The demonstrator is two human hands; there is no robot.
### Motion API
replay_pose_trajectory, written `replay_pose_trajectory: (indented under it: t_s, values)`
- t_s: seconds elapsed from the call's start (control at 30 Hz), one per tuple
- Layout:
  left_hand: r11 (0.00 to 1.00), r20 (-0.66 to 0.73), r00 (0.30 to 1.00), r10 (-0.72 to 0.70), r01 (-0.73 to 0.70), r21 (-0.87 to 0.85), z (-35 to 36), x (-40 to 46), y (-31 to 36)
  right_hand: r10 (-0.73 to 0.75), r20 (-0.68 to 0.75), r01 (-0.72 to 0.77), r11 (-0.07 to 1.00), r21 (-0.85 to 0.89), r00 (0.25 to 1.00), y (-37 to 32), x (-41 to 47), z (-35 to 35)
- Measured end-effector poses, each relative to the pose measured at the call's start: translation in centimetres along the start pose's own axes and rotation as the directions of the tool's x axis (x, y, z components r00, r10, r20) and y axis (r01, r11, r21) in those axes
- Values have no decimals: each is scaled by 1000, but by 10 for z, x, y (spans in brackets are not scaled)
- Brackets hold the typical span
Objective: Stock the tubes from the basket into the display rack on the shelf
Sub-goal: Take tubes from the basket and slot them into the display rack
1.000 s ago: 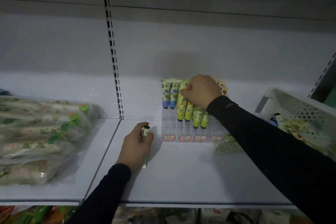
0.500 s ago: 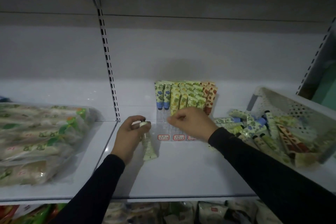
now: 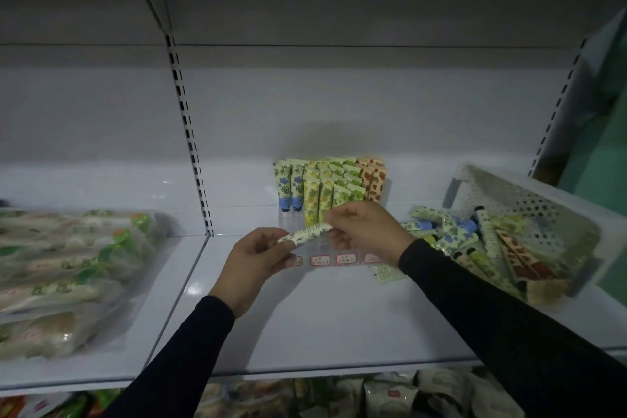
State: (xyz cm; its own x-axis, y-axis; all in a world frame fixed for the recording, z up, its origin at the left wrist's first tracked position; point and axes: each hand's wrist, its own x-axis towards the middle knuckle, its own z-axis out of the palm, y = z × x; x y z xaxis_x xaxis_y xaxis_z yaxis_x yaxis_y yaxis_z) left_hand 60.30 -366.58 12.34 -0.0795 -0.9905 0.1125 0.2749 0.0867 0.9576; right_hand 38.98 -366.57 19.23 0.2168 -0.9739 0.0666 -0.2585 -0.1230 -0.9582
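Two hands on one tube [image 3: 307, 233], centre of frame, just in front of the display rack [image 3: 330, 249]. My left hand [image 3: 252, 256] pinches the cap end, fingers curled round it; my right hand [image 3: 368, 231] pinches the flat crimped end between thumb and fingertips. Both grips are closed on the tube, which lies nearly level, tilted up a little toward the right, and clear of the shelf [image 3: 305, 316].

Judgement: I hold it by both ends to turn it cap-down and print-forward, matching the stocked tubes [image 3: 327, 188] that stand upright in the rack's back rows. Blue-printed ones stand at left, yellow and green in the middle, orange at right. The clear front rows behind the red price labels [image 3: 334, 260] look open, so a slot is likely there.

Basket [image 3: 529, 214], right of frame, lies tipped toward the rack with loose tubes [image 3: 475, 241] spilling out of its mouth onto the shelf, some close beside the rack's right edge. A small printed card [image 3: 385, 272] lies flat in front of the rack under my right wrist.

Left of frame, beyond the slotted upright [image 3: 190, 136], bagged goods [image 3: 68, 275] are stacked on the neighbouring shelf, well apart.

Obstruction: my own hands cover the front rows, so I cannot tell exactly which slots are free.
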Motion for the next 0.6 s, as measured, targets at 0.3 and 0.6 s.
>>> replay_pose_trajectory:
  t_s: [0.3, 0.6]
  values:
    - [980, 94, 983, -161, 170, -107, 13, -9, -3, -158, -68, 130, 944, -302, 985, -12, 2, -14]
    - [902, -52, 999, -3, 26, 431, -4, -8, -6, -309, -179, 233, 908, -349, 934, -16, 7, -9]
